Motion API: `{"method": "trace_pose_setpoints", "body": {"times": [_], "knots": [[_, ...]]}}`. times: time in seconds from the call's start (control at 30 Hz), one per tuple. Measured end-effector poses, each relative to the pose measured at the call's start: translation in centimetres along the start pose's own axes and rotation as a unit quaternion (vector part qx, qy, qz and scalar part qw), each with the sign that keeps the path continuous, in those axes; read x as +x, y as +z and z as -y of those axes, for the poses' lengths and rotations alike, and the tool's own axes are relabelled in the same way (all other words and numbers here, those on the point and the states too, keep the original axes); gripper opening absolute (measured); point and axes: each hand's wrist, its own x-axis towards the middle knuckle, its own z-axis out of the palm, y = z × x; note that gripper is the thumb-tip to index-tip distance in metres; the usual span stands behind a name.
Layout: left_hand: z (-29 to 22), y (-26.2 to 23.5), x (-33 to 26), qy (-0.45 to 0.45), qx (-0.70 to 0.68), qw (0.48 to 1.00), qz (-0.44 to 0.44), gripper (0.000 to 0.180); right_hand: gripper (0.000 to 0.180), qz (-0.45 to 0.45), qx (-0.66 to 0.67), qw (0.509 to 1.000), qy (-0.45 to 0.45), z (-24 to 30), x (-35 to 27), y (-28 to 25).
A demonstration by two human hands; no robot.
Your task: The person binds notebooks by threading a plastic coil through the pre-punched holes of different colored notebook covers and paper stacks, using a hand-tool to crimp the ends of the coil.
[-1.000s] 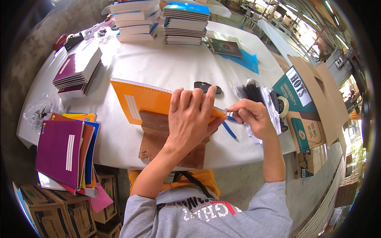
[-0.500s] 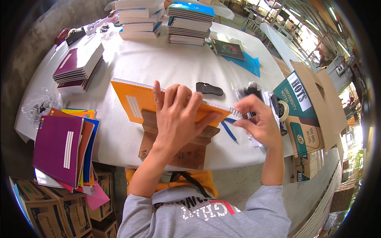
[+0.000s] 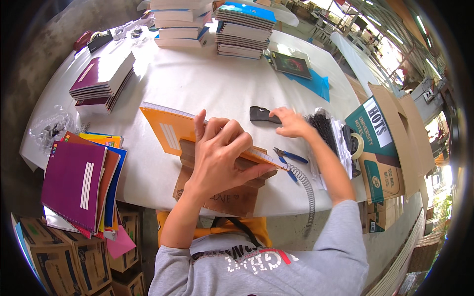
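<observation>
My left hand [image 3: 219, 153] lies over an orange notebook [image 3: 168, 129], fingers on top and thumb at its near edge, holding it down on a brown wooden stand [image 3: 224, 197]. A grey wire spiral [image 3: 305, 190] sticks out of the notebook's right end and hangs past the table edge. My right hand [image 3: 292, 123] is stretched out to the right, its fingertips at a small black object [image 3: 260, 114] on the white table [image 3: 207, 84]. Blue-handled pliers [image 3: 292, 158] lie on the table between the notebook and my right forearm.
A bundle of black spirals [image 3: 326, 130] and a tape roll [image 3: 356, 144] lie at the right, beside open cardboard boxes [image 3: 382, 148]. Notebook stacks stand at the far side [image 3: 244, 29] and left [image 3: 101, 81]. Coloured notebooks [image 3: 79, 182] overhang the near left edge.
My right hand has let go of the blue-handled pliers and the spiral and has moved up and away to the black object. My left hand stays on the orange notebook.
</observation>
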Motion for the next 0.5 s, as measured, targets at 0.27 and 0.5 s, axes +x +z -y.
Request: {"method": "trace_pose_setpoints", "body": {"times": [0.27, 0.5], "knots": [[-0.9, 1.5, 0.2, -0.014, 0.053, 0.998, -0.029, 0.051, 0.02, -0.162, 0.434, 0.882, 0.083, -1.2, 0.8, 2.6], [-1.2, 1.3, 0.0, -0.044, 0.052, 0.996, -0.059, 0.056, 0.009, -0.136, 0.687, 0.675, -0.233, 8.4, -8.1, -5.0]]}}
